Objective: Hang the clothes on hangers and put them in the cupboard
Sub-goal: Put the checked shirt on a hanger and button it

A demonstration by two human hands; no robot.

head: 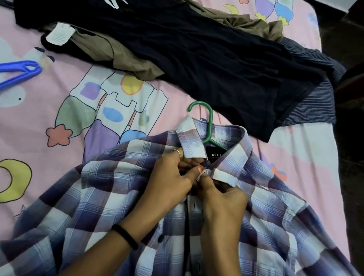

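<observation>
A purple and white plaid shirt (270, 223) lies spread on the bed with a green hanger (208, 125) inside it; the hook sticks out above the collar. My left hand (169, 179) pinches the left side of the shirt's front just below the collar. My right hand (221, 196) pinches the right side at the top button. The two hands meet at the neck opening. The hanger's arms are hidden under the fabric.
A black garment (190, 51), an olive one (131, 60) and a striped blue one (310, 105) lie heaped across the far side of the pink cartoon bedsheet (34, 133). A blue hanger (2, 78) rests at the left edge. Dark floor lies beyond the bed's right side.
</observation>
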